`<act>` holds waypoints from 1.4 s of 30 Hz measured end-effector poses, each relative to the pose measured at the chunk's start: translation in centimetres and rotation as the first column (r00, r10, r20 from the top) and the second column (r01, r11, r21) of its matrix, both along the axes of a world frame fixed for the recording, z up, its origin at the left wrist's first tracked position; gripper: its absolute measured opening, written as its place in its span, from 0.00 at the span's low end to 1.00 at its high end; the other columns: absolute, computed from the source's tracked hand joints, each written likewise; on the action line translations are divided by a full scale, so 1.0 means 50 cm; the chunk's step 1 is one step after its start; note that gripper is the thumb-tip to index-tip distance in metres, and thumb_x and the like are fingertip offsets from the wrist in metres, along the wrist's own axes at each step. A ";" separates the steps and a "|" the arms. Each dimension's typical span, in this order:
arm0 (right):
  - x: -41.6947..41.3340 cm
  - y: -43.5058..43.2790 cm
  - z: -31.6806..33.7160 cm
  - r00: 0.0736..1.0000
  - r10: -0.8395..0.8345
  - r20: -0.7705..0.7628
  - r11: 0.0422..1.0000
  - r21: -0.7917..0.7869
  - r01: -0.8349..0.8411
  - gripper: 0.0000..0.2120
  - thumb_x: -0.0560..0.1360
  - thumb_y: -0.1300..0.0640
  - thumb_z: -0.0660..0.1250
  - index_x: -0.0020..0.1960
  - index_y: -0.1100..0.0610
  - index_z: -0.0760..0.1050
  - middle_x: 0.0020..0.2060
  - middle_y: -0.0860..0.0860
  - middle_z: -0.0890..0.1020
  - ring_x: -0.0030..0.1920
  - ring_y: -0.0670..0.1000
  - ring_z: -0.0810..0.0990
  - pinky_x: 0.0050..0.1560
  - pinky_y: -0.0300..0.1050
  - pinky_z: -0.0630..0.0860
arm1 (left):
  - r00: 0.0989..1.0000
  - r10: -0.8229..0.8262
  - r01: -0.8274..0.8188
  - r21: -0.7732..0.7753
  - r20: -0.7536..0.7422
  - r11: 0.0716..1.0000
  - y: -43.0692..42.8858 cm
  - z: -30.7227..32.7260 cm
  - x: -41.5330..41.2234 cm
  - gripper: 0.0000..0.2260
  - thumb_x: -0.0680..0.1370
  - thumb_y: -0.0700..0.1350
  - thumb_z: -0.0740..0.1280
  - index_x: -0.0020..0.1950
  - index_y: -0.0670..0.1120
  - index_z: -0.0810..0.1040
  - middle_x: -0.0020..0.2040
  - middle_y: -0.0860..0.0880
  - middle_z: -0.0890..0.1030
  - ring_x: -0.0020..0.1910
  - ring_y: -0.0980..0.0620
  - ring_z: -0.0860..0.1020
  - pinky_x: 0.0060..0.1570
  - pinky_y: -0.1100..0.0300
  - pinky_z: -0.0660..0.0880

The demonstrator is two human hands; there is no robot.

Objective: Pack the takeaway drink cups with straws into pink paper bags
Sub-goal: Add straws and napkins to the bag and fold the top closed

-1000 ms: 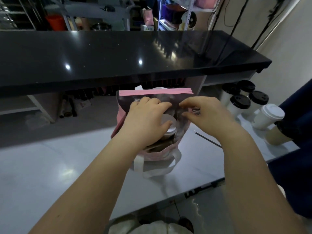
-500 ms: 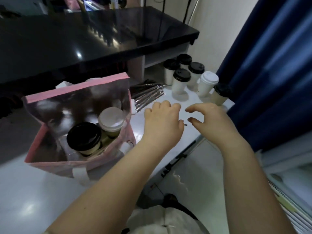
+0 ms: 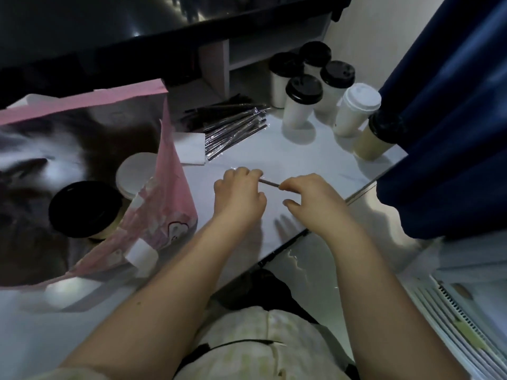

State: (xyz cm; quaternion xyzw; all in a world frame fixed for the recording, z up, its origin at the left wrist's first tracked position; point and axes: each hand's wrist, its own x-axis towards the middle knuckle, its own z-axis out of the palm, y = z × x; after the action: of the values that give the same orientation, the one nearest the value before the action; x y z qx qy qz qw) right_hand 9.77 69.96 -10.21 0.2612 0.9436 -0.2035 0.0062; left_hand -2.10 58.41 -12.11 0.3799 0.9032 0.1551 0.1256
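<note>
Bag first, far left: your pink paper bag (image 3: pixel 175 171) stands open on the glossy white table (image 3: pixel 301 154), shiny foil lining inside and a flat white handle flopped over the near edge. Two cups sit in it side by side, a black-lidded cup (image 3: pixel 85 208) nearer you and a white-lidded cup (image 3: pixel 135 175) just behind it, both round lids facing up. Right beside the bag lies a folded white napkin (image 3: pixel 190 150), and touching that is a bundle of wrapped straws (image 3: pixel 236 130), thin and dark in crinkly clear film.

Middle of the table, your left hand (image 3: pixel 238 196) has its fingers curled around one end of a single thin straw (image 3: pixel 269 183). Your right hand (image 3: pixel 310 198) pinches the other end between thumb and forefinger, the rest of its fingers loosely bent. The straw spans the short gap between your hands, just above the tabletop.

Further back and right, four white paper cups (image 3: pixel 301 100) with domed black lids huddle together. Next to them stands a white cup with a white lid (image 3: pixel 356 108), then a beige cup (image 3: pixel 373 138) with a black lid, half tucked against the navy curtain (image 3: pixel 444 119).
</note>
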 end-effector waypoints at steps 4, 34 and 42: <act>-0.075 0.068 -0.060 0.991 0.110 0.074 0.993 0.033 -0.112 0.15 0.76 0.54 0.66 0.62 0.50 0.77 0.54 0.52 0.79 0.58 0.57 0.71 0.54 0.50 0.68 | 0.994 0.113 -0.113 0.050 0.005 0.992 0.040 -0.030 -0.021 0.20 0.77 0.46 0.64 0.69 0.51 0.73 0.65 0.49 0.74 0.65 0.44 0.69 0.60 0.50 0.65; -0.429 0.215 -0.156 0.817 0.575 -0.042 0.816 0.099 -0.570 0.06 0.72 0.50 0.71 0.47 0.49 0.80 0.49 0.47 0.78 0.58 0.56 0.67 0.57 0.49 0.53 | 0.834 0.551 -0.543 0.128 -0.027 0.830 0.087 -0.056 -0.175 0.21 0.71 0.38 0.67 0.64 0.46 0.78 0.62 0.46 0.78 0.62 0.43 0.71 0.62 0.48 0.68; -0.436 0.225 -0.172 0.792 0.608 -0.055 0.792 0.108 -0.601 0.02 0.75 0.53 0.68 0.47 0.51 0.78 0.48 0.46 0.78 0.57 0.55 0.68 0.58 0.50 0.52 | 0.830 0.557 -0.546 0.167 -0.025 0.821 0.105 -0.060 -0.178 0.18 0.71 0.35 0.68 0.61 0.45 0.80 0.59 0.47 0.80 0.61 0.43 0.74 0.61 0.45 0.69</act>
State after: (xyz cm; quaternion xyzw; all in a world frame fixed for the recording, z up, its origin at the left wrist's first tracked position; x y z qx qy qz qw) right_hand -12.00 81.23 -18.80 -0.0633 0.9846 -0.1617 0.0189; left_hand -10.99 63.67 -15.11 0.1165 0.9638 0.2395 0.0130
